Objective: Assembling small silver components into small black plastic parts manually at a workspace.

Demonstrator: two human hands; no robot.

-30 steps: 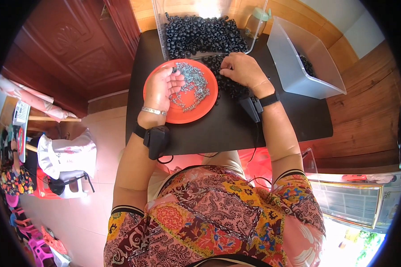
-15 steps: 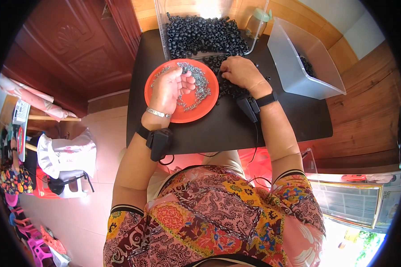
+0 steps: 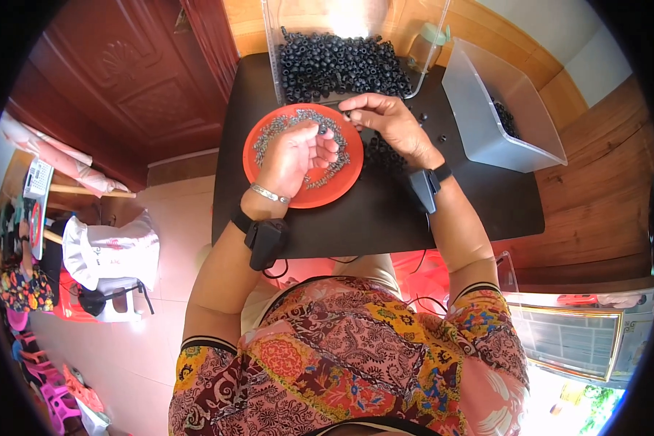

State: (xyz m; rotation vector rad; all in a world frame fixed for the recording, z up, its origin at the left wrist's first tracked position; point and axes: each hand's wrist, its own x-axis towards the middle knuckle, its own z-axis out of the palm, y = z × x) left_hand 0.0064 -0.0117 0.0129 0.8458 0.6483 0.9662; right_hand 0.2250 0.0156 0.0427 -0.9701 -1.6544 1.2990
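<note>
My left hand point(image 3: 298, 156) hovers palm up over a red plate point(image 3: 341, 185), its fingers curled. Near its thumb and forefinger it holds a small black ring-like piece point(image 3: 323, 129). Small silver metal parts point(image 3: 269, 136), resembling screws, are spread over the plate. My right hand point(image 3: 394, 127) is at the plate's upper right rim, pinching another small black piece point(image 3: 347, 115) between thumb and fingertips. A loose pile of black ring-like pieces point(image 3: 386, 156) lies on the dark table below the right hand, partly covered by it.
A clear bin point(image 3: 272, 43) full of black pieces point(image 3: 341, 65) stands at the table's far side. To the right is a translucent bin point(image 3: 479, 138) with some black pieces inside. Behind them stands a jar with a green lid point(image 3: 432, 33). A dark table point(image 3: 312, 232) carries everything.
My right hand has lifted from the loose pile and moved left toward the plate, now with a black piece in its fingertips. My left hand still holds its piece. The whole view has shifted slightly.
</note>
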